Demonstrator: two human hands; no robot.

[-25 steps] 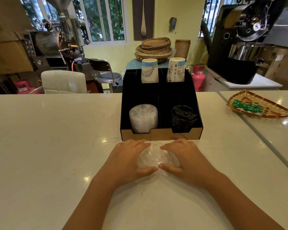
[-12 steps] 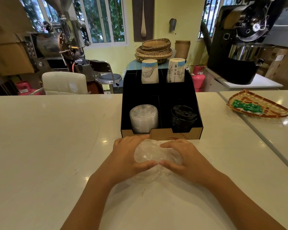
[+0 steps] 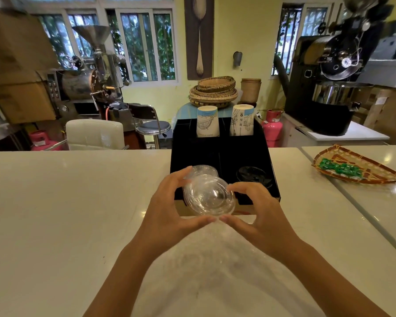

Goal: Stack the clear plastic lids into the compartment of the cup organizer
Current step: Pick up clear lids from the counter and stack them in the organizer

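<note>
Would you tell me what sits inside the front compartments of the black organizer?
In the organizer, the front left holds stacked clear lids, mostly covered by the held lids; the front right holds black lids.

Bare forearms, no sleeves, hands [image 3: 215, 216] unadorned.

Yellow walls [image 3: 249, 30], barred windows [image 3: 146, 44], white counter [image 3: 55, 202].

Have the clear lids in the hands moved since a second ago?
Yes. The clear lids have risen off the counter and forward, now overlapping the cup organizer front edge, held between both hands.
</note>
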